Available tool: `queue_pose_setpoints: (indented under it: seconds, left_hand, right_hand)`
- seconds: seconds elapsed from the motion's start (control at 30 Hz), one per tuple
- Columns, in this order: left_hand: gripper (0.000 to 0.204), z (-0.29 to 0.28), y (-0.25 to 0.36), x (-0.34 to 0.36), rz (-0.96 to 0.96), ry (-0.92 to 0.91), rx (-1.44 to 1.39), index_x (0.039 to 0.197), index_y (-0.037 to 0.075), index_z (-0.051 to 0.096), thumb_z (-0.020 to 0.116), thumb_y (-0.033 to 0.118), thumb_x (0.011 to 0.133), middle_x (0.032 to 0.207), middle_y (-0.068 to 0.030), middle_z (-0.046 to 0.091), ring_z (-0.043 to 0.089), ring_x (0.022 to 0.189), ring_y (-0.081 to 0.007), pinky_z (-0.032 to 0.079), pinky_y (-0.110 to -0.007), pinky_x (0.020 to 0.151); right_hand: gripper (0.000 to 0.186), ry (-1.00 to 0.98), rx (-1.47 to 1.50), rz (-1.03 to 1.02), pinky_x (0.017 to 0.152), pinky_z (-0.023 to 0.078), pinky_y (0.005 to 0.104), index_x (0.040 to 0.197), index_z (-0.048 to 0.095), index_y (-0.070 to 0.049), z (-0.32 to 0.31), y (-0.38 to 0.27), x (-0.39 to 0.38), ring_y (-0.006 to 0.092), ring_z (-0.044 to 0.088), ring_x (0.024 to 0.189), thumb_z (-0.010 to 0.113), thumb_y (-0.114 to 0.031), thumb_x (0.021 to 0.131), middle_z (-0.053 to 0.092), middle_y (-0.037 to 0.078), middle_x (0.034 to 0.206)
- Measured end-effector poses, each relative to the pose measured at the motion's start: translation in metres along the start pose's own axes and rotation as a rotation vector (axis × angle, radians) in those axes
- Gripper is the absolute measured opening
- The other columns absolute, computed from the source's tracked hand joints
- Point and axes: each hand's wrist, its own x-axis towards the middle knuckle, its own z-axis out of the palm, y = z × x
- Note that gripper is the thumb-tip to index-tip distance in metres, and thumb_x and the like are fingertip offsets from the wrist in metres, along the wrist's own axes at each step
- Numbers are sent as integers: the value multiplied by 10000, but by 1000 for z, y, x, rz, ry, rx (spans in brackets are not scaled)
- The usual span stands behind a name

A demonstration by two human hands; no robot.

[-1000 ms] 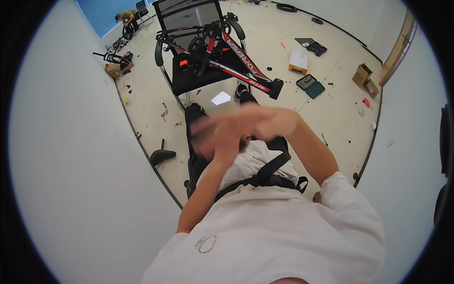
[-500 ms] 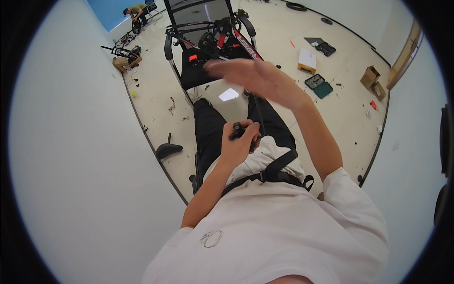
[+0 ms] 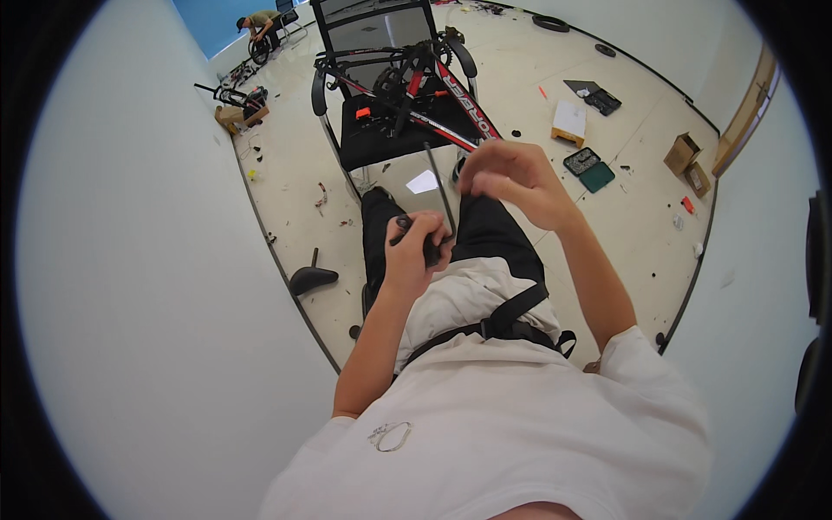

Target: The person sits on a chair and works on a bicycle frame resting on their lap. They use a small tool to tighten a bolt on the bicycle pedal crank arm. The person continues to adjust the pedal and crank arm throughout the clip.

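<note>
In front of my lap, my left hand (image 3: 414,251) is closed around a small black part (image 3: 432,253) whose shape is mostly hidden by the fingers. A long, dark L-shaped hex key (image 3: 440,189) stands up from that hand, its bent end at the fingers. My right hand (image 3: 520,184) hovers to the right of the key, its fingers loosely curved and apart, with nothing seen in it. Beyond both hands, a red and black bicycle frame (image 3: 422,113) lies across the seat of a black office chair (image 3: 360,152).
On the floor at left lie a bicycle saddle (image 3: 312,279) and an open cardboard box (image 3: 232,120). At right are a green tool case (image 3: 596,176), a white and yellow box (image 3: 569,121) and cardboard boxes (image 3: 683,153). Far left, another person (image 3: 260,30) bends over a wheel.
My right hand has come down and back from above the chair seat, its fingers now curved. My left hand has shifted slightly left, and the hex key shows more fully.
</note>
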Motion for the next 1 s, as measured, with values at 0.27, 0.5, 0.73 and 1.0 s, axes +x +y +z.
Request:
queue_pose_setpoints:
  seconds: [0.27,0.5,0.73,1.0]
  left_hand:
    - [323,-10,8,15,-140,-33,-58,606,124,424,543,270,868,546,-58,483,309,346,-101,226,-242,345]
    - [322,-24,-3,19,5,91,98,611,128,443,560,287,866,559,-33,493,347,355,-91,282,-232,347]
    - [236,4,-54,-3,-226,-107,123,670,55,474,555,182,853,582,-90,502,313,355,-92,207,-243,345]
    - [277,-8,-17,1,-352,-71,-78,636,116,441,541,247,859,554,-46,456,281,337,-76,201,-210,311]
  right_hand:
    - [413,-79,-217,296,673,456,351,995,569,11,40,54,-44,247,640,733,451,-382,950,641,159,770]
    - [381,-807,247,350,751,488,292,1037,583,36,46,-14,-29,189,676,777,524,-328,938,684,160,824]
    - [506,-225,348,-44,983,416,318,1327,471,-14,37,-24,16,202,539,1175,593,-229,885,554,153,1282]
    - [567,-229,-422,137,697,460,392,728,678,-61,41,74,-4,325,611,730,411,-525,914,630,140,695]
